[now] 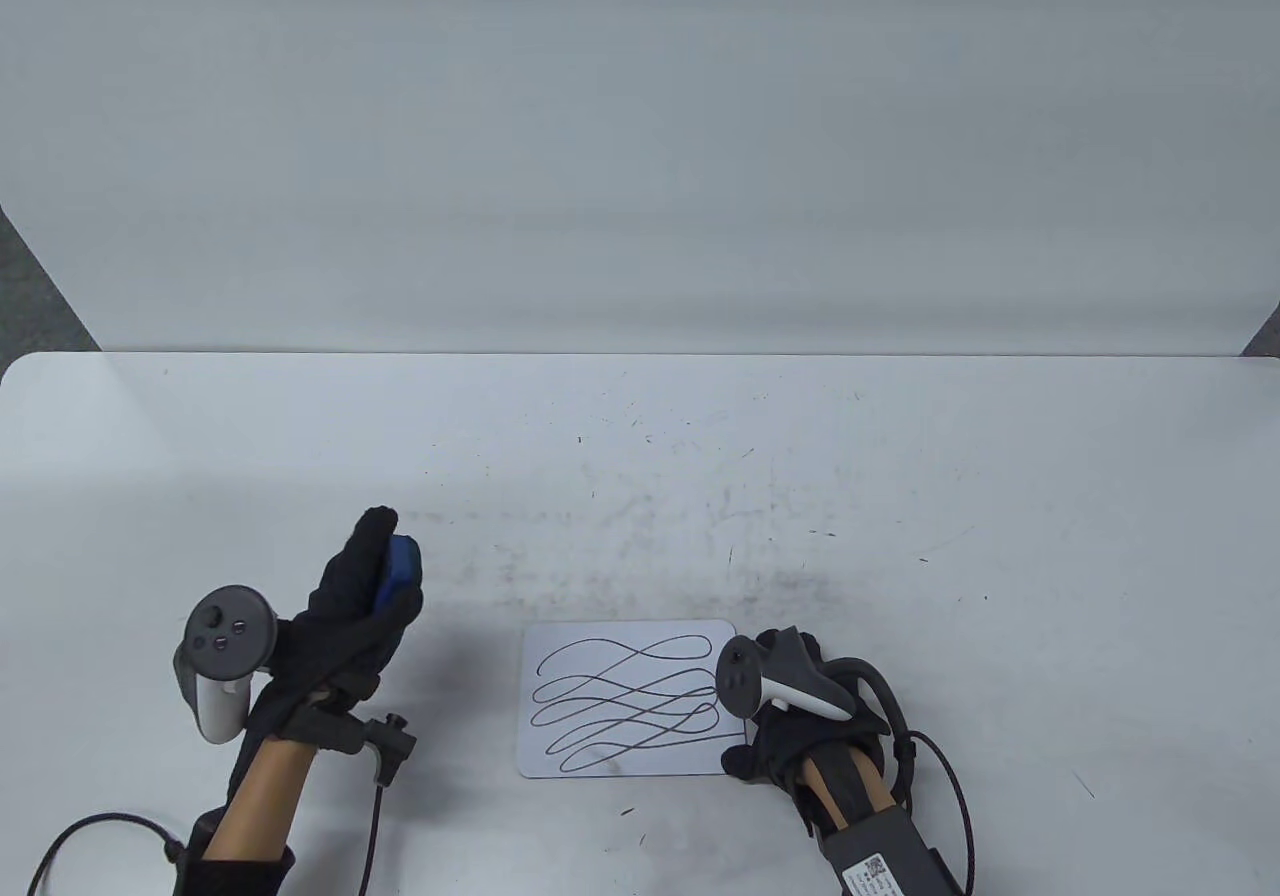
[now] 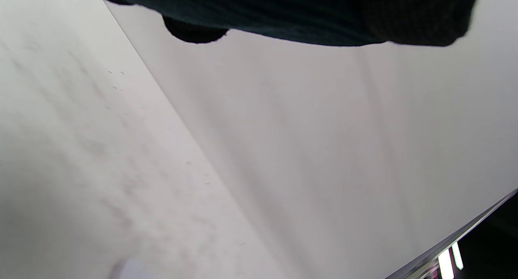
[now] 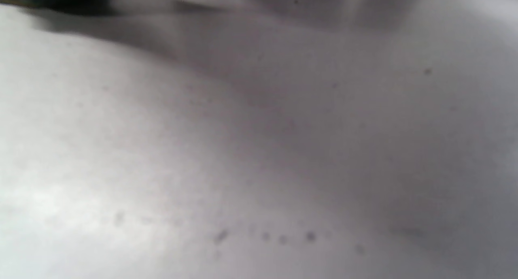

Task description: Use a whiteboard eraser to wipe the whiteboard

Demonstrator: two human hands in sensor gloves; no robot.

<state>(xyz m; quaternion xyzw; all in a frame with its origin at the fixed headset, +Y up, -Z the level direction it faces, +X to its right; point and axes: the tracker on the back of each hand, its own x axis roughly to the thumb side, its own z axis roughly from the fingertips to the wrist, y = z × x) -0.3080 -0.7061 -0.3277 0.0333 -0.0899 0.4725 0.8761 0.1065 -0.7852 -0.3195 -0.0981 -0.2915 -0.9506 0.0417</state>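
Note:
A small white whiteboard (image 1: 560,736) with dark looping scribbles lies flat on the table near the front middle. My left hand (image 1: 365,596) grips a blue whiteboard eraser (image 1: 400,568), held up to the left of the board and apart from it. My right hand (image 1: 800,726) rests at the board's right edge; its fingers are hidden under the tracker, so I cannot tell whether they touch the board. The left wrist view shows only my dark gloved fingers (image 2: 417,24) at the top over blurred table. The right wrist view is blurred table surface.
The white table (image 1: 900,496) is scuffed and speckled behind the board. A pale backdrop wall (image 1: 640,136) rises behind the table's far edge. Cables trail from both wrists at the front edge (image 1: 950,796).

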